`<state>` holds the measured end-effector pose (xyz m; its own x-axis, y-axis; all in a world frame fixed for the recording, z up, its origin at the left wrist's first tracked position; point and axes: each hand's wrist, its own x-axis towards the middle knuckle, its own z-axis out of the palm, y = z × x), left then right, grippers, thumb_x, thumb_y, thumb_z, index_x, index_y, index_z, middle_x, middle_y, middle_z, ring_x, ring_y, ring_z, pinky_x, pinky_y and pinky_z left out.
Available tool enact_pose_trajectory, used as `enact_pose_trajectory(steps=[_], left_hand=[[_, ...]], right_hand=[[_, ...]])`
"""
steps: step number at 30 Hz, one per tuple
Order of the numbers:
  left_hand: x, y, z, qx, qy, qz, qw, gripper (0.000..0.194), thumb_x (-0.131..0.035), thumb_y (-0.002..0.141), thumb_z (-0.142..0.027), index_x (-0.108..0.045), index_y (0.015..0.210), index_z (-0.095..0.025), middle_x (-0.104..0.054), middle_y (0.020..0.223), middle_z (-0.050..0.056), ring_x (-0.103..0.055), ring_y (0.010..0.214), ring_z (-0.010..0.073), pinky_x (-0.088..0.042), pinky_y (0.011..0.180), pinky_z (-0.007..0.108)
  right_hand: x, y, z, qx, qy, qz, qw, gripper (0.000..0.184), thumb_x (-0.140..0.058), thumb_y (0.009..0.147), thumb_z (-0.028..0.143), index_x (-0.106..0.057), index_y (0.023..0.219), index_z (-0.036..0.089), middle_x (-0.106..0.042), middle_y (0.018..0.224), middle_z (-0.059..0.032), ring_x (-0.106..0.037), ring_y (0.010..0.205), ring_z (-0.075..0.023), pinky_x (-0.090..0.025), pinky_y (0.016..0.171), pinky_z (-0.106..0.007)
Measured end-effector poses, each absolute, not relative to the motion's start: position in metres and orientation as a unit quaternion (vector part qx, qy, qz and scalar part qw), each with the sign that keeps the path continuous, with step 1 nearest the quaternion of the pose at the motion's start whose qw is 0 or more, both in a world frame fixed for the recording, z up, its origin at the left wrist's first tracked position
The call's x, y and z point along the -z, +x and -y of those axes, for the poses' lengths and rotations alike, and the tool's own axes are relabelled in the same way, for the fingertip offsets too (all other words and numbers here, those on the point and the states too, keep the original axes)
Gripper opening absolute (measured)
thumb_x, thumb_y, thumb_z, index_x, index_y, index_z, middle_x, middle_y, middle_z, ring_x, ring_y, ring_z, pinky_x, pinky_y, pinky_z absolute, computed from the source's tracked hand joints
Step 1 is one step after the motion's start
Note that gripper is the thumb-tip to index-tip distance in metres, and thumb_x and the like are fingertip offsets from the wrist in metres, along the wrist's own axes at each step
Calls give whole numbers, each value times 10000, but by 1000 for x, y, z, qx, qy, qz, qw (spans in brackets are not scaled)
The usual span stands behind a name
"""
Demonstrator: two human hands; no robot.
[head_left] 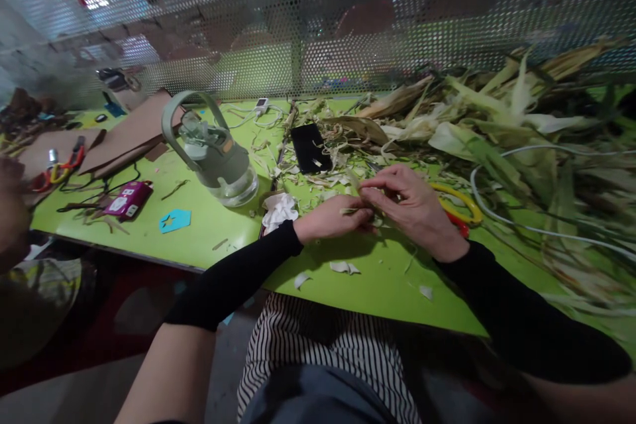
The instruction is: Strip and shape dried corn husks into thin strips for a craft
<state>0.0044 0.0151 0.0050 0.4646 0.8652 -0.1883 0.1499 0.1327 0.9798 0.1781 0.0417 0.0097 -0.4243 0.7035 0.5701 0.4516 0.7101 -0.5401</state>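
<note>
My left hand (338, 218) is closed on a small strip of pale green corn husk (354, 179), low over the green table. Close beside it, my right hand (402, 202) has thumb and fingers pinched at the same strip. Much of the husk piece is hidden by the fingers. Around both hands lie husk scraps (345, 267). A pair of scissors with yellow and red handles (460, 205) lies just right of my right hand, partly covered by it. Beyond the hands rests a black phone (311, 148).
A large heap of corn husks (497, 112) fills the right, crossed by a white cable (477, 192). Left stand a green water bottle (213, 159), crumpled tissue (279, 211), a purple box (128, 201) and a blue tag (175, 220). A perforated metal screen (298, 33) borders the back. Another person's arm (12, 212) is far left.
</note>
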Motion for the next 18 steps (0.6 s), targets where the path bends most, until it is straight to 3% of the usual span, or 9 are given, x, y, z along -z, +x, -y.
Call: enact_pose_trajectory(steps=[3,7,10,18], left_hand=[[-7,4,-16,-315,516,-406,686,192,-549,937,-162,-624,762,-140,-684,773,29,-700,737,121,-559,888,354],[-10,-2,-19,-340,435,-394,734,113,-631,909,-188,-636,813,-129,-682,781,15,-692,717,100,-559,935,380],[-12,-7,-19,-331,420,-392,749,113,-674,885,-177,-634,793,-124,-683,749,17,-690,710,106,-561,944,403],[-17,-12,-19,-311,432,-393,750,136,-698,878,-223,-645,823,-111,-705,747,18,-691,704,100,-564,945,381]], right_hand=[[-11,176,-37,-205,-344,806,437,189,-631,926,421,-711,863,261,-714,951,-63,-673,841,-228,-542,660,-362],[-13,176,-33,-301,-359,774,425,199,-604,941,442,-688,966,263,-703,790,-21,-643,680,-192,-521,588,-329],[-17,178,-33,-291,-371,769,432,186,-635,914,426,-703,949,256,-684,762,-10,-598,625,-170,-483,554,-310],[-37,182,-31,-307,-362,814,334,78,-644,834,284,-615,787,230,-588,668,15,-462,536,-127,-376,510,-287]])
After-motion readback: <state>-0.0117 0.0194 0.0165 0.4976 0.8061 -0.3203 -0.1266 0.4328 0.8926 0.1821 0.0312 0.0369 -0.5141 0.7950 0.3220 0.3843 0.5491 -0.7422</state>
